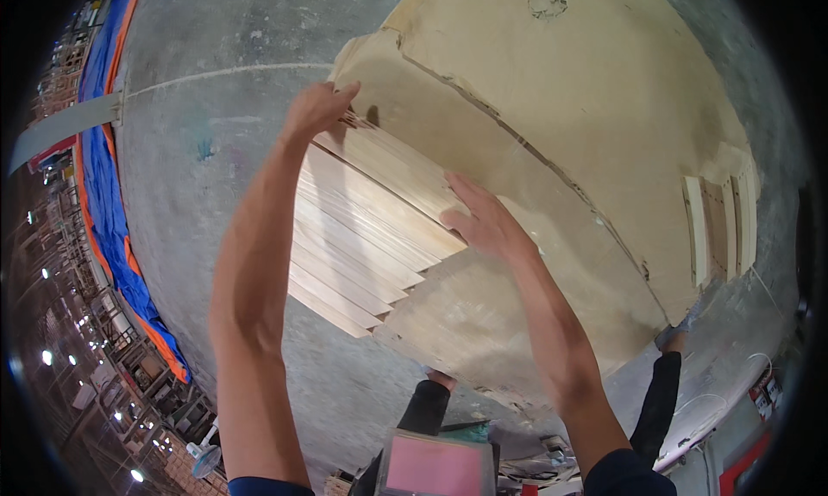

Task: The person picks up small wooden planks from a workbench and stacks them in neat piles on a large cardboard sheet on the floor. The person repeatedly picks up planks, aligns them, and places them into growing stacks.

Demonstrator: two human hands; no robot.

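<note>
Pale wooden slats (362, 229) lie side by side on a plywood sheet, their right ends stepped like stairs. A dark gap sets the farthest group (405, 164) apart from the others. My left hand (319, 112) rests at the left ends of that far group, thumb stretched out and its other fingers partly hidden. Against the right end of the same group, my right hand (485, 218) lies with fingers extended and thumb apart. Both hands touch the slats from opposite ends, and neither is wrapped round one.
A large plywood sheet (586, 82) with a ragged edge overlaps the far side. More wood strips (720, 224) stand at the right. Blue and orange tarpaulin (116, 203) runs along the left over grey concrete floor (224, 30). A pink-topped box (435, 466) is close below me.
</note>
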